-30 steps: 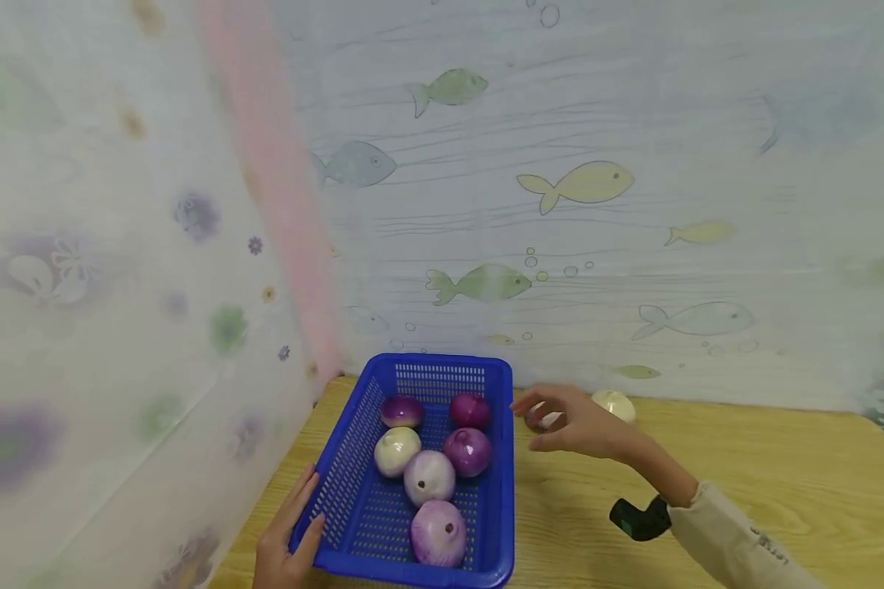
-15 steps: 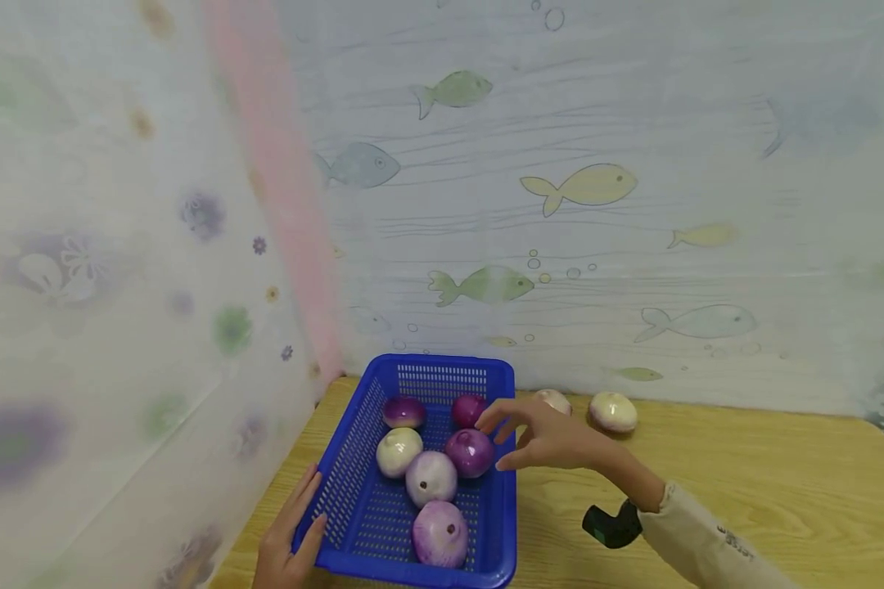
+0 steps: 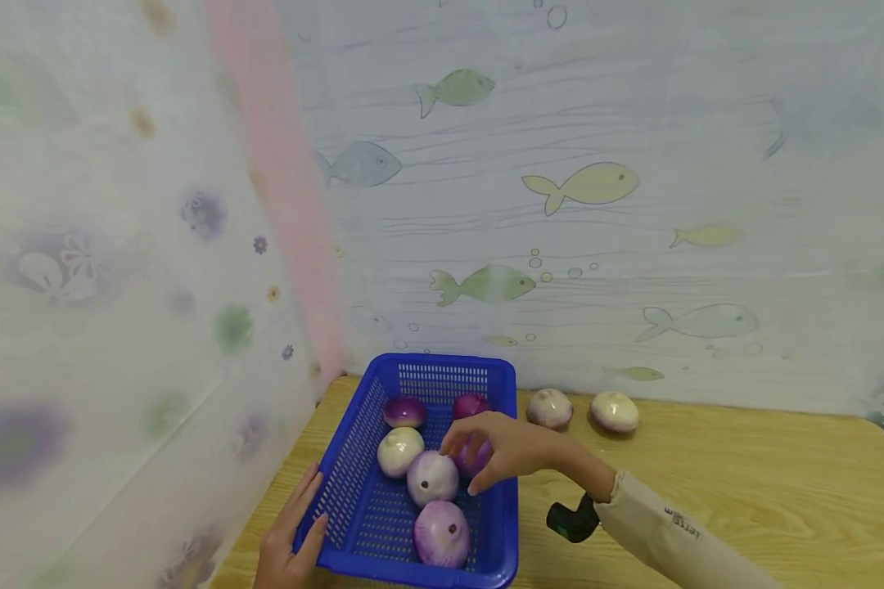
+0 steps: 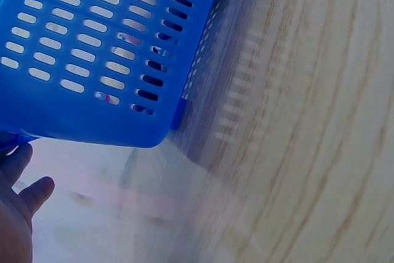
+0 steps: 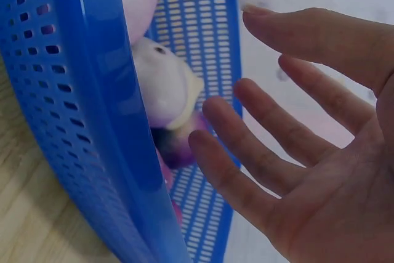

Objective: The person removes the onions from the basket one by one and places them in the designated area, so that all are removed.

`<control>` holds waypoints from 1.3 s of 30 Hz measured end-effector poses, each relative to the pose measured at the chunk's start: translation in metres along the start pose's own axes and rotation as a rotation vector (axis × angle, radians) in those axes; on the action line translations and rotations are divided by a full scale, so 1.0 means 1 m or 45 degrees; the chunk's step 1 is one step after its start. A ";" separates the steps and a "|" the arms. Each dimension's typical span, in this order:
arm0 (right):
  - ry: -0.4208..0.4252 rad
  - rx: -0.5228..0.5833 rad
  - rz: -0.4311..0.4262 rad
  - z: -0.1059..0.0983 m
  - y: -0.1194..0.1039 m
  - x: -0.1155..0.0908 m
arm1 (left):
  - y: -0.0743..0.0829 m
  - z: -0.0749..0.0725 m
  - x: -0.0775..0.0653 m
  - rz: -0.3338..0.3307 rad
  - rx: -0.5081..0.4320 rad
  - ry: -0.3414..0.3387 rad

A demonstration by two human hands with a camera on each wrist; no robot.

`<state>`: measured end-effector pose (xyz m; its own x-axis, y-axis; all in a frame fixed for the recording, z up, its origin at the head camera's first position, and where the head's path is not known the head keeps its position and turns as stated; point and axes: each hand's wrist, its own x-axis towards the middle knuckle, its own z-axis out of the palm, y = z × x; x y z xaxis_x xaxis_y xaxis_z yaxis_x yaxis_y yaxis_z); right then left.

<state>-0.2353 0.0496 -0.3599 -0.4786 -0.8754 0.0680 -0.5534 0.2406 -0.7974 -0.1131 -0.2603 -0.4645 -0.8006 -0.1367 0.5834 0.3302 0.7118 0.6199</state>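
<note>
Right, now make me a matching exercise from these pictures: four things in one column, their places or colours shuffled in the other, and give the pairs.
1. Left hand
2. Right hand
3. Basket
4. Rightmost onion

A. Above the basket
B. On the table, outside the basket
C. At the basket's left side
D. Blue, with slotted walls

Pairs: 1-C, 2-A, 3-D, 4-B

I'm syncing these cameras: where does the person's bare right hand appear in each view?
Head: bare right hand at lower middle, overlapping the right side of the blue rectangular plastic basket.
Left wrist: not in it.
Right wrist: right half, fingers and thumb showing.
Shared landmark: the basket, in all three.
</note>
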 end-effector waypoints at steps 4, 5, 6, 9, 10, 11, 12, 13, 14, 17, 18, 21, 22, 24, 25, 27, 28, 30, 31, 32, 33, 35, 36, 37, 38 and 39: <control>-0.061 -0.011 -0.005 0.005 0.004 0.011 | -0.001 0.001 0.001 0.033 -0.021 0.011; -0.079 -0.021 -0.007 0.006 0.005 0.014 | -0.001 0.002 0.001 0.048 -0.026 0.015; -0.101 -0.026 -0.010 0.008 0.006 0.017 | -0.002 0.002 0.002 0.064 -0.036 0.020; -0.179 -0.015 0.025 0.012 0.006 0.023 | -0.005 0.002 0.003 0.111 -0.062 0.035; -0.212 -0.014 0.044 0.014 0.005 0.025 | -0.006 0.002 0.003 0.122 -0.067 0.037; -0.245 -0.010 0.069 0.016 0.007 0.028 | -0.007 0.002 0.003 0.128 -0.072 0.039; -0.280 0.010 0.102 0.018 0.007 0.030 | -0.007 0.002 0.003 0.131 -0.074 0.039; -0.316 0.031 0.134 0.019 0.009 0.032 | -0.007 0.002 0.004 0.133 -0.073 0.039; -0.353 0.049 0.162 0.021 0.010 0.034 | -0.007 0.002 0.004 0.138 -0.075 0.039; -0.442 0.095 0.210 0.023 0.013 0.042 | -0.006 0.001 0.004 0.157 -0.082 0.046; -0.463 0.109 0.224 0.024 0.013 0.044 | -0.006 0.001 0.004 0.166 -0.086 0.050; -0.500 0.127 0.243 0.023 0.011 0.052 | -0.006 0.000 0.003 0.163 -0.078 0.059; -0.505 0.132 0.251 0.023 0.011 0.054 | -0.006 0.000 0.003 0.153 -0.074 0.059; -0.509 0.169 0.274 0.024 0.011 0.058 | -0.005 0.000 0.003 0.122 -0.064 0.056; -0.505 0.199 0.290 0.025 0.012 0.060 | -0.004 0.000 0.003 0.106 -0.060 0.053; -0.488 0.240 0.311 0.028 0.013 0.063 | -0.004 0.000 0.002 0.079 -0.056 0.049; -0.481 0.264 0.322 0.030 0.014 0.065 | -0.004 0.000 0.002 0.065 -0.054 0.048; -0.473 0.296 0.327 0.035 0.015 0.068 | -0.003 0.001 0.001 0.040 -0.039 0.042; -0.476 0.297 0.314 0.037 0.016 0.069 | -0.003 0.001 0.000 0.028 -0.032 0.039; -0.480 0.285 0.298 0.039 0.017 0.070 | -0.003 0.001 0.000 0.017 -0.027 0.037; -0.487 0.270 0.283 0.042 0.017 0.071 | -0.003 0.002 0.000 0.009 -0.022 0.035; -0.494 0.245 0.258 0.045 0.017 0.073 | -0.003 0.002 -0.001 0.002 -0.017 0.032; -0.487 0.229 0.257 0.047 0.017 0.073 | -0.003 0.002 -0.001 0.003 -0.023 0.035; -0.479 0.206 0.257 0.047 0.016 0.074 | -0.003 0.003 -0.001 0.007 -0.028 0.035; -0.466 0.194 0.281 0.048 0.016 0.074 | -0.003 0.003 -0.001 0.013 -0.033 0.035; -0.456 0.190 0.311 0.049 0.016 0.074 | -0.004 0.003 0.000 0.020 -0.035 0.035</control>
<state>-0.2464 -0.0319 -0.3966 -0.3022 -0.8966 -0.3236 -0.3371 0.4181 -0.8435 -0.1154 -0.2607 -0.4686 -0.7813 -0.1448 0.6072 0.3566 0.6948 0.6246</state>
